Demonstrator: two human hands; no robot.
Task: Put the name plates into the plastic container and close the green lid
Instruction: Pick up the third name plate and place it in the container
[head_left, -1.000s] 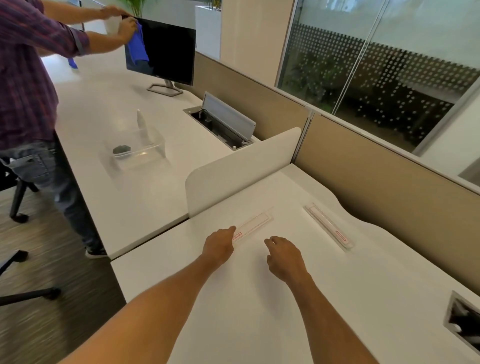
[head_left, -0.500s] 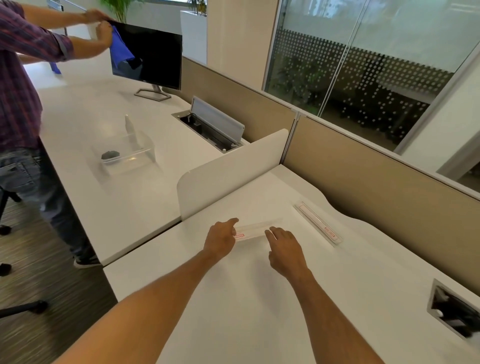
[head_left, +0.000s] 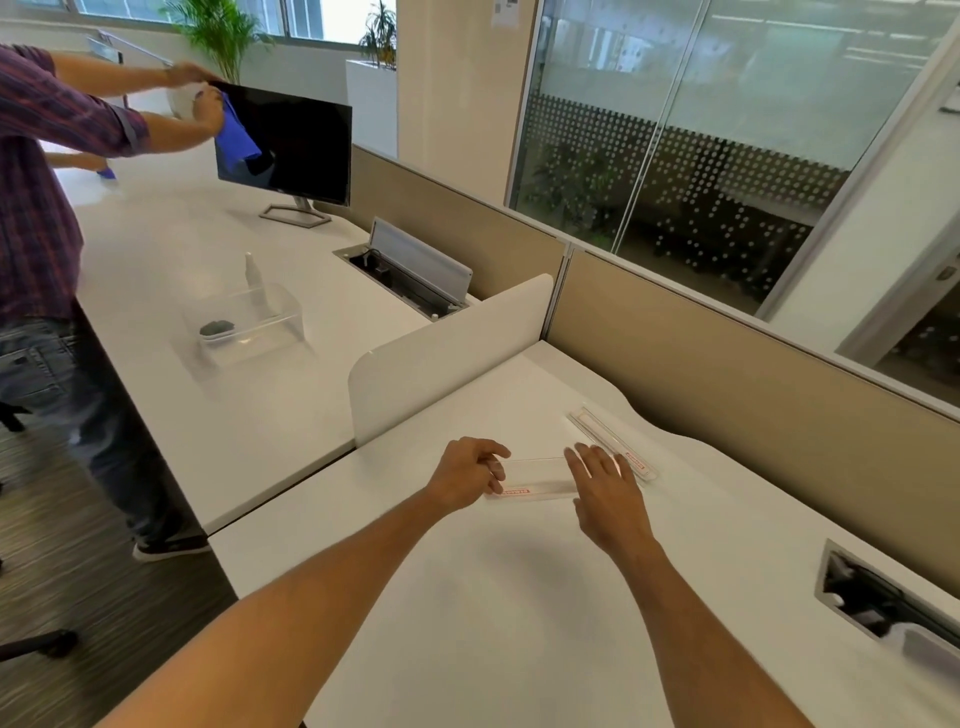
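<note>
Item under handling: a long, clear acrylic name plate with a red label strip (head_left: 532, 480), lying near the middle of the white worktop (head_left: 493, 597). The left hand (head_left: 467, 475) is pinched on its left end, fingers curled over the edge. The right hand (head_left: 605, 491) rests with fingers spread at its right end; whether it grips or only steadies cannot be told. A second clear name plate with a red label (head_left: 613, 444) lies just beyond the right hand, flat on the worktop.

Assessment: the plate appears thin, rigid and light, with smooth faces likely to slip and scratch. A flat plate is hard to lift from above; taking it by the two short ends or long edges seems soundest.

The clear plastic container (head_left: 254, 325) stands well apart on the neighbouring worktop, past a white divider panel (head_left: 447, 358). No green lid is identifiable.
</note>
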